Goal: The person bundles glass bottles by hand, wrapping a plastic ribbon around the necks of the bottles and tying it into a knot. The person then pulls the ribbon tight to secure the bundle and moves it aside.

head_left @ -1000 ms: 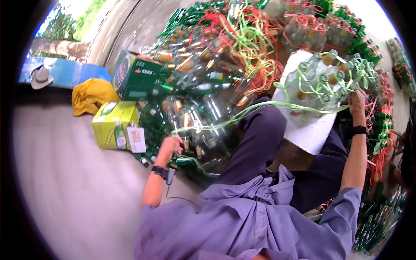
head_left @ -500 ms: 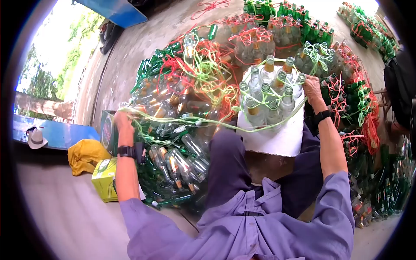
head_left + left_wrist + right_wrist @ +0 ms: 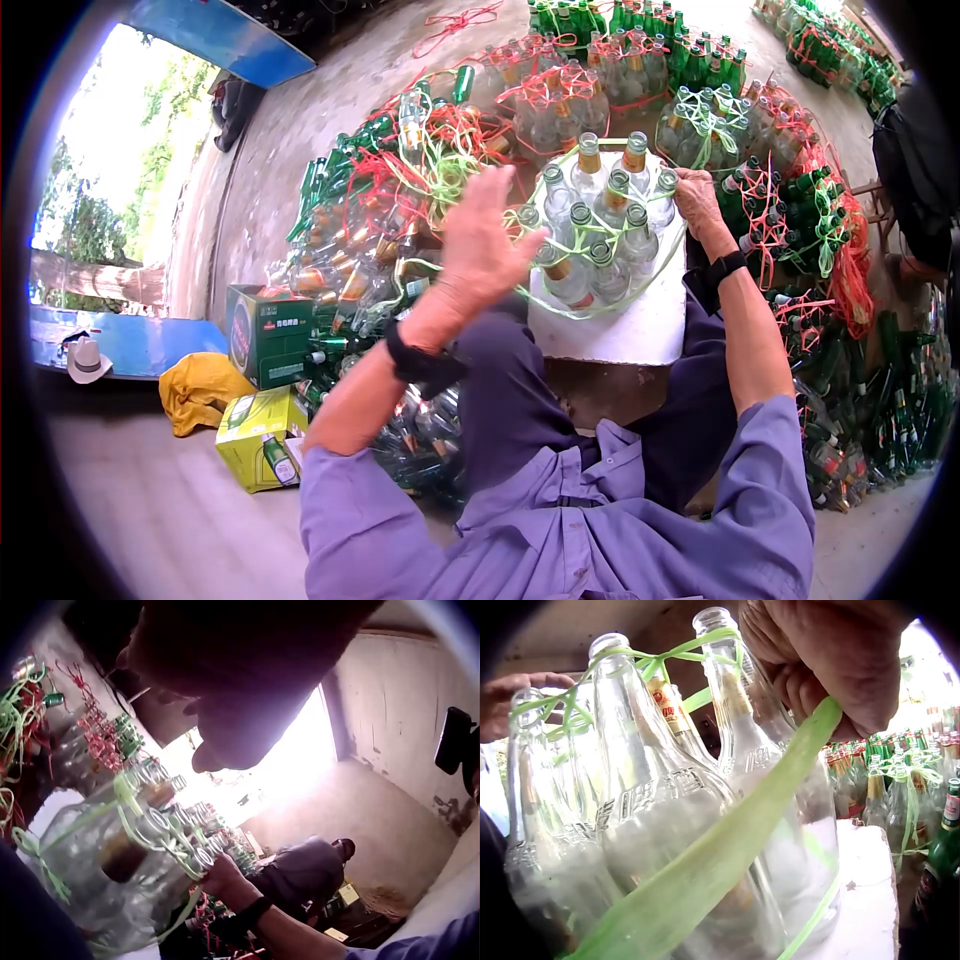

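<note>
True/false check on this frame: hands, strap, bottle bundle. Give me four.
1. The right hand grips the green strap. True.
2. The tied bottles are green glass. False: they are clear glass.
3. The bottles stand on a white block. True.
4. The left hand is balled into a fist. False: its fingers are straight and spread, raised beside the bottles.
</note>
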A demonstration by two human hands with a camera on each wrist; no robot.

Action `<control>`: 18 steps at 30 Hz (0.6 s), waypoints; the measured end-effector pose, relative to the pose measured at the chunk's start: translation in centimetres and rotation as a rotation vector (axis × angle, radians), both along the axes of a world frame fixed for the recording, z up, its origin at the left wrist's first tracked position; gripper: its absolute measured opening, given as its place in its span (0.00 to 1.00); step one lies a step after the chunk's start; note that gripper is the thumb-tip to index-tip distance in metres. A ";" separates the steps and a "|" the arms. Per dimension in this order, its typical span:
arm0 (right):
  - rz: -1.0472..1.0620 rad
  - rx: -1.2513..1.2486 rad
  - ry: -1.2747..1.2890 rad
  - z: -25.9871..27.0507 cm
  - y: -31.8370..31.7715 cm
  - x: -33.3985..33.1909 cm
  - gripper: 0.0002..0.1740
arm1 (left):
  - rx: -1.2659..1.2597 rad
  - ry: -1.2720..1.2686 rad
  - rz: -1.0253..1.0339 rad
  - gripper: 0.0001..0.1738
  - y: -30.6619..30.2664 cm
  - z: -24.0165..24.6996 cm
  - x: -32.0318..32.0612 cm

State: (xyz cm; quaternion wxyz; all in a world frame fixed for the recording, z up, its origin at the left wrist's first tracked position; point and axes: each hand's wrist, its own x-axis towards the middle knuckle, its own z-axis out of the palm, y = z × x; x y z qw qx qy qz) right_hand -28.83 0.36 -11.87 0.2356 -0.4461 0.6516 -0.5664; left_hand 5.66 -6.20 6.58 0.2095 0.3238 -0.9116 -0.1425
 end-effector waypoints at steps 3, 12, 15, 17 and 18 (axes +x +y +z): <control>-0.012 0.069 0.183 -0.4 0.1 -0.5 0.04 | 0.007 0.064 0.044 0.57 3.3 -3.6 -2.5; -0.030 -0.015 1.105 0.8 0.3 -0.6 0.10 | 0.379 0.283 0.243 0.60 3.5 -8.8 -2.9; -0.083 -0.011 1.114 -0.3 1.0 -0.4 0.13 | 0.390 0.276 0.253 0.57 2.6 -8.8 -2.6; -0.102 -0.010 1.124 -0.2 2.0 0.2 0.15 | 0.561 0.291 0.181 0.56 1.3 -7.8 -2.5; -0.097 0.029 1.082 0.0 2.9 0.6 0.16 | 0.401 0.280 0.120 0.55 0.1 -8.6 -2.3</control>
